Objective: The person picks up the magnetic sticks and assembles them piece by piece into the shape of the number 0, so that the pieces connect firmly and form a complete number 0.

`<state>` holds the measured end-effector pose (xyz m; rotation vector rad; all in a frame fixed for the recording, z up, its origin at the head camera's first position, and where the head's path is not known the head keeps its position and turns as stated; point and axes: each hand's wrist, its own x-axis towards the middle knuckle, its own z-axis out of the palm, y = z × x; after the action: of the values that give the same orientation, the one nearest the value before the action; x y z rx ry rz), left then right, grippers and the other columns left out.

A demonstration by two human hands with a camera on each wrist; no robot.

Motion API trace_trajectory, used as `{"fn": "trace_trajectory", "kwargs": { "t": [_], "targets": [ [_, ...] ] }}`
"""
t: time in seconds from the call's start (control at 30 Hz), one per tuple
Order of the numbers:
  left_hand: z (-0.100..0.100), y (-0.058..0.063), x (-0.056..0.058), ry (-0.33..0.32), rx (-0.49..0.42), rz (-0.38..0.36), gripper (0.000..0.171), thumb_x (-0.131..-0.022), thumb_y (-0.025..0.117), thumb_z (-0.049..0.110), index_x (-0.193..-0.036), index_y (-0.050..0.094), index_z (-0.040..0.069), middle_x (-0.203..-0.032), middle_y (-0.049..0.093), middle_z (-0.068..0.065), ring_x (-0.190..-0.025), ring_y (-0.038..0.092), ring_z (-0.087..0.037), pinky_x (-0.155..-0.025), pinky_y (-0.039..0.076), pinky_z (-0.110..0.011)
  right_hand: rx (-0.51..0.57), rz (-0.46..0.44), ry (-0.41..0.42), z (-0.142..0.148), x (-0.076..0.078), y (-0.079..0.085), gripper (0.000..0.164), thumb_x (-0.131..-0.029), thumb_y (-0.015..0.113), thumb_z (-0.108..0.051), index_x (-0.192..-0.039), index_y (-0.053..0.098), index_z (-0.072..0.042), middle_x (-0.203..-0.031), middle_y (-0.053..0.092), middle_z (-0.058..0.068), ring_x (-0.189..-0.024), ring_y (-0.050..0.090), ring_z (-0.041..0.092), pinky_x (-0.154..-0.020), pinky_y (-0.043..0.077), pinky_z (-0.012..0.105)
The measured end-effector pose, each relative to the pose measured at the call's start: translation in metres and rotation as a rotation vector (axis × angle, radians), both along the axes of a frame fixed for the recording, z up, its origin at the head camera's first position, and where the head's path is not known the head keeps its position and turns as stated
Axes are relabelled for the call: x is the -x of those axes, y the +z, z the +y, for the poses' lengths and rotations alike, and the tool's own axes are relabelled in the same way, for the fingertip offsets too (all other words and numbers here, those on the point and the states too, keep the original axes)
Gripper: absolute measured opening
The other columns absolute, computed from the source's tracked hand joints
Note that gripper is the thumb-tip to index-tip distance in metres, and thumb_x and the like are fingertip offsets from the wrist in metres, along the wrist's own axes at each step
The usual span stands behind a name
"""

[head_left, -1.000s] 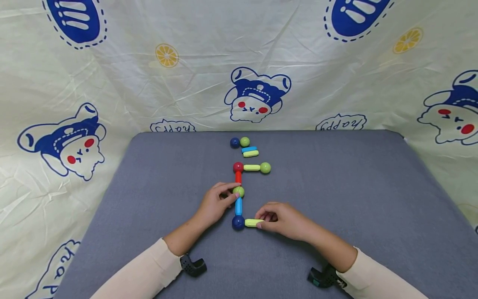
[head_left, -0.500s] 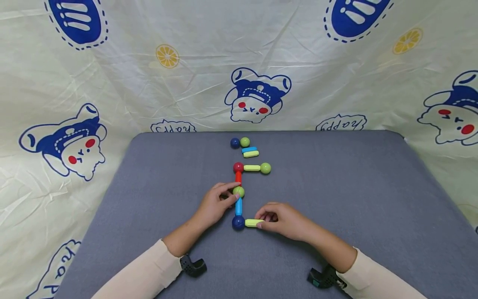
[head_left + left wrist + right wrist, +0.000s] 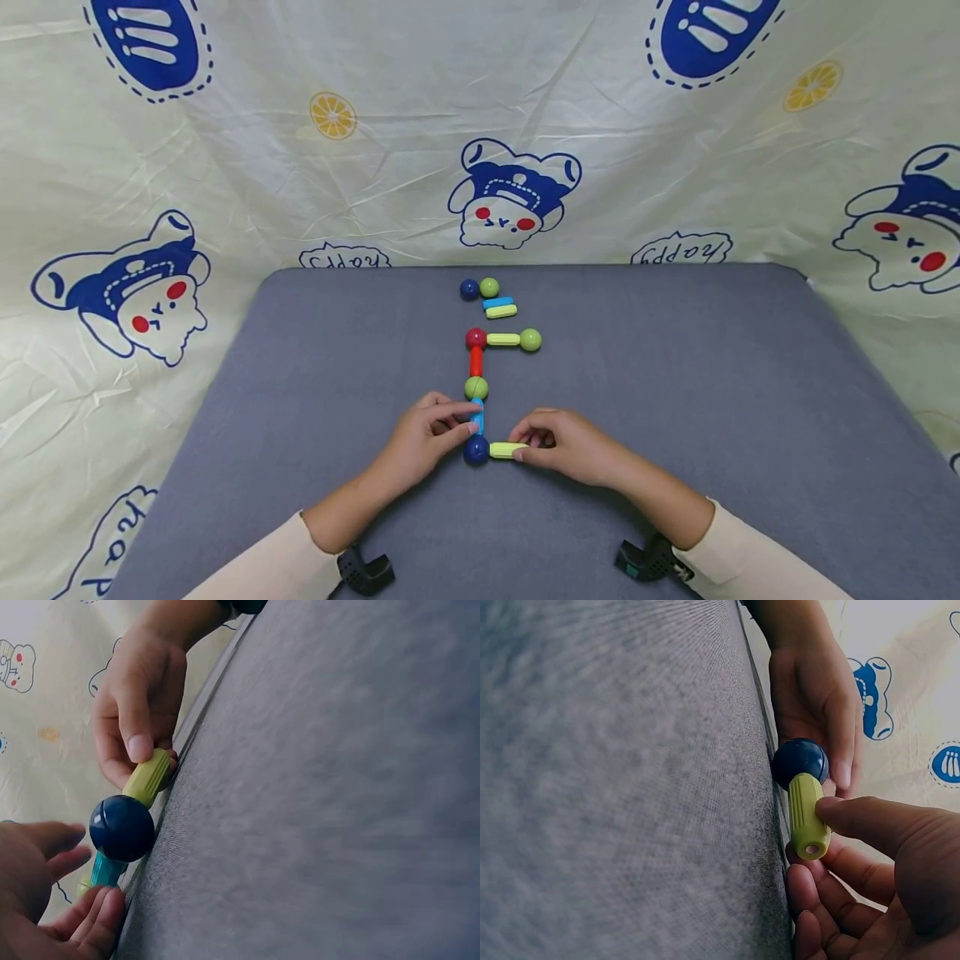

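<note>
A chain of magnetic building pieces lies on the grey table. From the far end it runs green ball, yellow-green stick, red ball, red stick, green ball, blue stick, dark blue ball. My left hand has thumb and index finger about the blue stick. On the dark blue ball's right side sits a second yellow-green stick; my right hand pinches its outer end between thumb and fingers. In the left wrist view this stick meets the dark blue ball.
Beyond the chain lie a loose dark blue ball, a green ball, a blue stick and a yellow-green stick. A printed cloth hangs behind the table.
My left hand has slid from the middle green ball toward me, down to the blue stick. The right hand keeps its pinch on the yellow-green stick, nearly unmoved.
</note>
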<state>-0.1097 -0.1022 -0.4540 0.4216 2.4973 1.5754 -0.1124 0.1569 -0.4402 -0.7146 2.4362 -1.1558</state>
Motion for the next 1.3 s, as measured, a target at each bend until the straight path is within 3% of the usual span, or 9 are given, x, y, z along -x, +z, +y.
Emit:
{"fn": "trace_trajectory", "kwargs": {
  "t": [0.3,0.5,0.67,1.0,1.3],
  "targets": [
    [-0.007,-0.002,-0.015,-0.132,0.024,0.002,0.027,-0.090,0.078,0.029,-0.116,0.077,0.020,-0.094,0.060,0.000,-0.078,0.059,-0.006,-0.069,0.053,-0.020,-0.007,-0.008,0.010,0.000,0.000,0.000,0.013,-0.094,0.074,-0.029,-0.102,0.074,-0.019,-0.093,0.065,-0.006,-0.080,0.057,0.003,-0.072,0.051,0.021],
    [-0.007,-0.005,-0.015,-0.137,-0.001,0.011,0.028,-0.089,0.079,0.025,-0.115,0.077,0.017,-0.095,0.062,-0.003,-0.080,0.060,-0.006,-0.072,0.053,-0.019,0.000,-0.008,0.040,0.000,0.005,0.002,0.016,-0.094,0.073,-0.027,-0.106,0.073,-0.017,-0.095,0.065,-0.006,-0.082,0.058,0.003,-0.074,0.052,0.022],
    [-0.007,-0.006,-0.013,-0.135,-0.019,0.011,0.027,-0.088,0.080,0.024,-0.114,0.078,0.017,-0.096,0.063,-0.004,-0.081,0.060,-0.007,-0.073,0.053,-0.019,0.028,-0.004,0.022,-0.001,0.017,0.010,0.019,-0.094,0.073,-0.023,-0.109,0.073,-0.013,-0.100,0.067,-0.003,-0.086,0.061,0.006,-0.075,0.053,0.023],
    [-0.009,-0.008,-0.011,-0.136,-0.031,-0.013,0.027,-0.088,0.080,0.026,-0.114,0.078,0.018,-0.097,0.063,-0.004,-0.084,0.059,-0.007,-0.075,0.052,-0.020,0.080,0.037,-0.164,-0.001,0.072,0.023,0.028,-0.096,0.071,-0.021,-0.120,0.069,-0.005,-0.105,0.069,0.007,-0.092,0.062,0.017,-0.084,0.052,0.032],
    [-0.010,-0.009,-0.010,-0.131,-0.025,-0.039,0.026,-0.087,0.081,0.026,-0.113,0.078,0.023,-0.094,0.061,0.000,-0.083,0.060,-0.007,-0.073,0.052,-0.021,0.052,0.122,-0.306,-0.004,0.122,0.016,0.033,-0.097,0.069,-0.020,-0.125,0.066,-0.003,-0.113,0.063,0.014,-0.102,0.060,0.026,-0.092,0.053,0.039]
  ]
}}
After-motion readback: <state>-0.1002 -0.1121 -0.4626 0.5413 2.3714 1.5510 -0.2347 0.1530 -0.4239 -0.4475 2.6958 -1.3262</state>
